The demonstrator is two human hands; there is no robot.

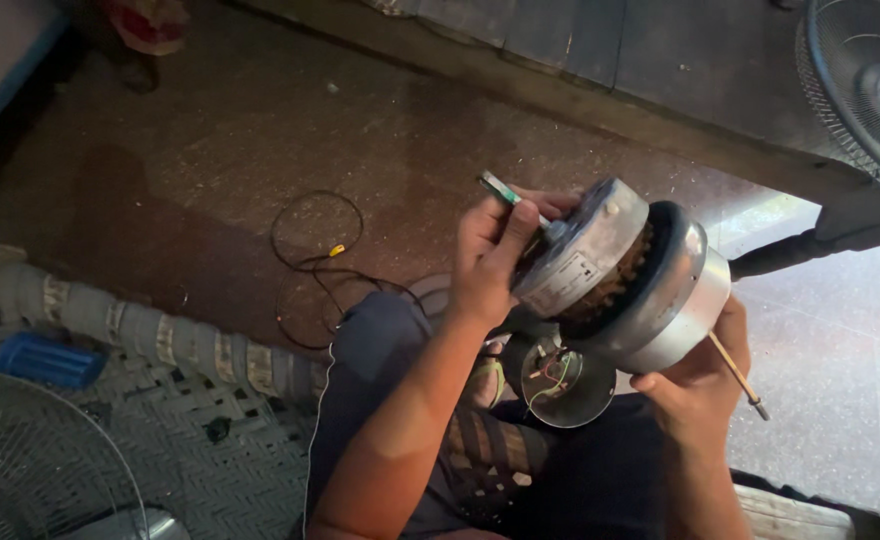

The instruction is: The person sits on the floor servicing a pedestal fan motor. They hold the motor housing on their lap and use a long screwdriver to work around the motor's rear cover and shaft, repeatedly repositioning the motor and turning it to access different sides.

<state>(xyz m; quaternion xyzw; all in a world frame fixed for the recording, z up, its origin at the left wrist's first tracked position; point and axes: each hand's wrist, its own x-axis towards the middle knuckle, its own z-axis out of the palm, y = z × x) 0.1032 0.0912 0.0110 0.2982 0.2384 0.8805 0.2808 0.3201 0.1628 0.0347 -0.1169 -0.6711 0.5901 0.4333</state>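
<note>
Cradling ribbed metal fan motor (620,275)

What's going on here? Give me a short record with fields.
Held thing: a fan motor with two metal covers, windings showing in the gap between them
Left hand: grips the upper cover, holding a thin tool
Right hand: supports the lower cover from beneath
Below: a round metal cap with wires
Floor: a black cable
Nearby: fan grilles
</note>
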